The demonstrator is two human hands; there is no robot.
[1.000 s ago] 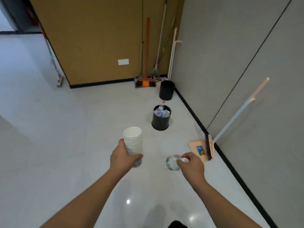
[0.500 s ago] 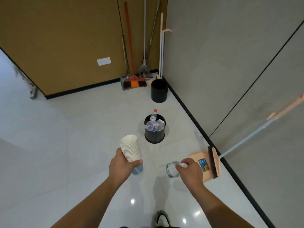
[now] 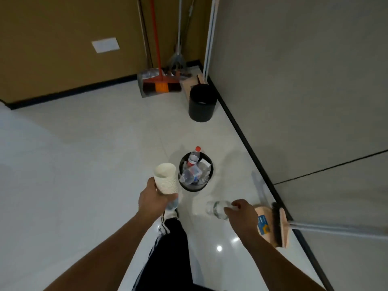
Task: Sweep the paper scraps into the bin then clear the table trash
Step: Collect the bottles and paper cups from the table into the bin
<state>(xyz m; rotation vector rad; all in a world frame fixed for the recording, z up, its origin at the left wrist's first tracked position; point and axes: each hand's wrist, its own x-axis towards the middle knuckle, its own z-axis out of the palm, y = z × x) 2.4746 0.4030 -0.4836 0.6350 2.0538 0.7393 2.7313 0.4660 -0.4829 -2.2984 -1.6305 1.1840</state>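
Above the floor beside the full bin (image 3: 196, 172), the left hand (image 3: 154, 199) grips stacked paper cups (image 3: 165, 178) (upright); the right hand (image 3: 241, 215) pinches a clear bottle (image 3: 216, 209).

At twelve o'clock you face a brown wall (image 3: 63, 38) carrying a white plate (image 3: 105, 44), with a black skirting strip along its foot. At one o'clock, in the corner, you have long-handled cleaning tools leaning upright: an orange-handled broom (image 3: 161, 86) standing in a grey dustpan (image 3: 144, 80), and a grey mop (image 3: 178, 61) just beside it. A second black bin (image 3: 202, 106) stands near them, against the grey panelled wall (image 3: 304, 70) that runs along your right. The pale tiled floor (image 3: 73, 154) is glossy and shows light reflections at five o'clock. Your dark trouser leg (image 3: 168, 255) with white stripes shows at six o'clock.
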